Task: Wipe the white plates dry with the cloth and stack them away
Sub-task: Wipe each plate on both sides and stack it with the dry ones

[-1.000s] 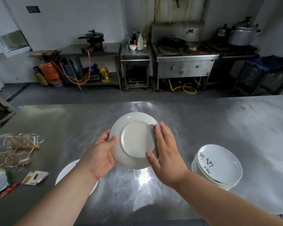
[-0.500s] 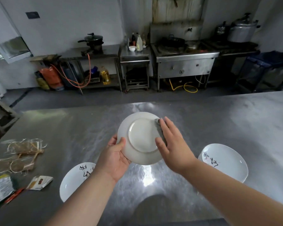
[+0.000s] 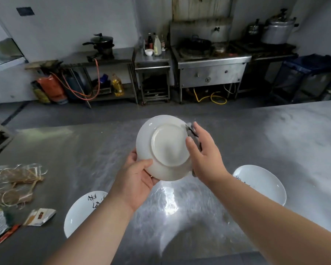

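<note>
Now, mid-frame above the worktop, your left grip clamps the lower rim of the upturned plate while your right grip, pinching the cloth, has slid up its right edge since a second ago; underside probably nearly dry.

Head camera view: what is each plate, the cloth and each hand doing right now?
Held plate, up off the table, tilted, underside facing the camera.
Cloth, pressed on the held plate's right rim.
Left hand, grips the lower left rim.
Right hand, pinches the cloth on the rim.
Left plate, face up on the table.
Right plate, face up on the table.
Black pot, lid on.
</note>
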